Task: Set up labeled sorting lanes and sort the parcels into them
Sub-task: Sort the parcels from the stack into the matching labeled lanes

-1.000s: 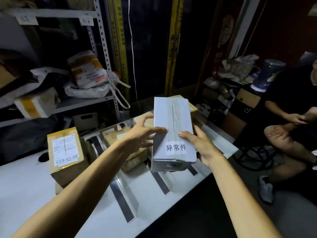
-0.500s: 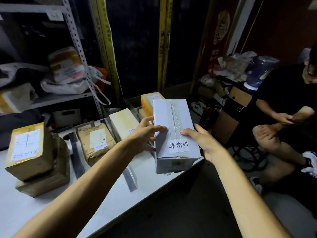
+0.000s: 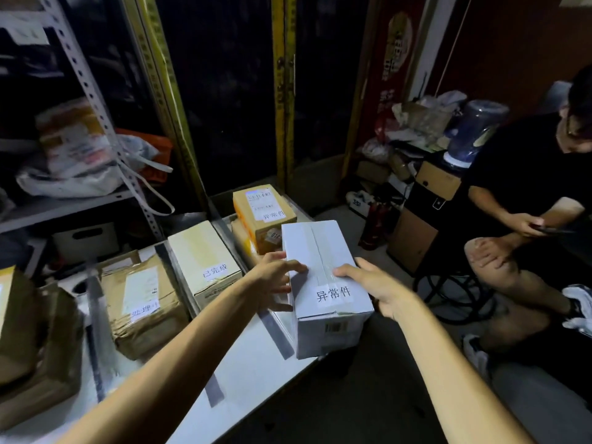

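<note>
While the left hand [image 3: 275,278] and right hand [image 3: 373,283] clasped the white taped cardboard box [image 3: 333,331], fingers wrapped over its sides, lane placement looked underway; next, probably set down, release.

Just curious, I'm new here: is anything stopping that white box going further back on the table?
Yes. A brown parcel bearing the same label stands right behind the white box, at the table's far end. The left hand and right hand hold the box.
</note>
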### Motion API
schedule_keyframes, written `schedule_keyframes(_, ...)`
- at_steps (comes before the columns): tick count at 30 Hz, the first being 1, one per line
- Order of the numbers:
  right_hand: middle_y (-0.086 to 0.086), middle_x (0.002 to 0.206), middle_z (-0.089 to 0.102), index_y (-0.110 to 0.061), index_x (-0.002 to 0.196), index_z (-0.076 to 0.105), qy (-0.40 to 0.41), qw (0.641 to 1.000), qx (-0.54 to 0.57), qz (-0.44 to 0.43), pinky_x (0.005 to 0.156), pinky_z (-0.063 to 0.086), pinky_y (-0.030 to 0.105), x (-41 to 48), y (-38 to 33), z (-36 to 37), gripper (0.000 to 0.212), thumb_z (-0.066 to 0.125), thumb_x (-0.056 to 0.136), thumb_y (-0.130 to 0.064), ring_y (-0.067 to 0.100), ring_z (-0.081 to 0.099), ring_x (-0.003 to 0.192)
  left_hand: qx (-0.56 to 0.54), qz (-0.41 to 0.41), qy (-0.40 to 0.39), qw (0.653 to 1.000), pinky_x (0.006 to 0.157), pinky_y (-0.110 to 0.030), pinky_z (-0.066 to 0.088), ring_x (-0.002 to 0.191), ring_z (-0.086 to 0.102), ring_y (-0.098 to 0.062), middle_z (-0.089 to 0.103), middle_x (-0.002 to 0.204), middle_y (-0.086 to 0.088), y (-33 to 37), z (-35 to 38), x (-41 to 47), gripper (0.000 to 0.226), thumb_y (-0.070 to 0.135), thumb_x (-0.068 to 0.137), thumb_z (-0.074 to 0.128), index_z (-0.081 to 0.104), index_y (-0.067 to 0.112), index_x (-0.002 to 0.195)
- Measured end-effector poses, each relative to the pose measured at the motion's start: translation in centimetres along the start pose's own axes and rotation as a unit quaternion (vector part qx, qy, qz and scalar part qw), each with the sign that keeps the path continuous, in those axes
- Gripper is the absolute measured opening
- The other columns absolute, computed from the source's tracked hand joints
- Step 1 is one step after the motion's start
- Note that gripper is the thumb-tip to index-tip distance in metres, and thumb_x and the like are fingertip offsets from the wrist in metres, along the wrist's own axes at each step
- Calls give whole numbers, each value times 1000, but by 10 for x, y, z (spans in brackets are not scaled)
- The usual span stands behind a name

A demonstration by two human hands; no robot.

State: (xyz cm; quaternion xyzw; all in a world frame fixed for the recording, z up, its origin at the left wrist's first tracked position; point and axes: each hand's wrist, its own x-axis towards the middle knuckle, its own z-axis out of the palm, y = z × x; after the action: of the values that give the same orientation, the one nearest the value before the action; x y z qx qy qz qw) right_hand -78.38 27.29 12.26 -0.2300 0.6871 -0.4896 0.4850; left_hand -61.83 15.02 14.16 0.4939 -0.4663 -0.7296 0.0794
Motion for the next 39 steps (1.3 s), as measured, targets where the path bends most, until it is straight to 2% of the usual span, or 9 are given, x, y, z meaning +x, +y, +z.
schedule_keyframes(8,11,101,77,-19,118,64,-38,997,-12,64,82,55,40,59,15,-18,37,74,85,-33,27,72,93,-5,-26,15,1000,97,-63,47,122,52,-36,52,133,-15,3,0,40,56,14,83,74,50,27,133)
schedule_keyframes(13,17,110,74,-18,118,63,-90,992,-45,79,97,52,53,93,3,-43,44,77,78,-32,36,69,108,-8,-52,39,998,87,-56,55,113,58,-37,54,125,-19,8,16,58,45,14,83,75,52,22,121)
schedule_keyframes(17,13,107,75,-12,121,59,-126,984,-82,91,75,59,39,116,-4,-60,41,73,85,-26,27,73,92,4,-55,69,996,75,-50,60,111,59,-38,53,124,-20,6,32,71,48,15,83,76,48,19,122)
schedule_keyframes(20,12,102,72,-11,116,55,-156,978,-99,99,60,57,32,126,-5,-65,38,73,84,-21,23,71,81,-6,-61,90,994,83,-53,58,105,63,-39,55,119,-20,3,44,74,41,12,84,75,46,21,110)
schedule_keyframes(25,13,109,69,-14,120,52,-186,969,-108,120,61,58,34,128,9,-64,40,72,85,-15,26,70,89,-3,-80,123,989,77,-48,60,111,60,-40,50,127,-21,-16,54,78,57,10,82,76,38,21,123)
schedule_keyframes(30,15,111,70,-13,119,52,-185,968,-102,134,75,62,43,130,37,-47,41,69,83,-5,29,71,92,-6,-85,159,984,80,-53,57,118,55,-46,49,124,-19,-38,53,82,56,-5,84,69,34,16,121)
schedule_keyframes(33,16,107,72,-10,122,52,-177,971,-94,131,82,60,52,132,48,-40,52,70,74,-6,33,72,95,29,-63,193,979,63,-47,59,110,59,-43,53,124,-22,-47,57,87,61,-11,80,68,32,15,121)
schedule_keyframes(35,14,106,73,-12,127,50,-180,971,-92,128,78,62,47,135,54,-39,62,73,69,-10,30,73,92,54,-46,217,974,51,-42,57,101,62,-41,55,120,-23,-51,58,89,61,-11,78,68,32,14,120)
schedule_keyframes(39,13,107,72,-13,124,51,-182,971,-99,123,70,61,38,135,54,-38,50,70,79,-4,27,72,90,96,-45,235,966,47,-41,57,98,63,-41,53,116,-23,-51,60,93,60,-11,80,64,28,15,121)
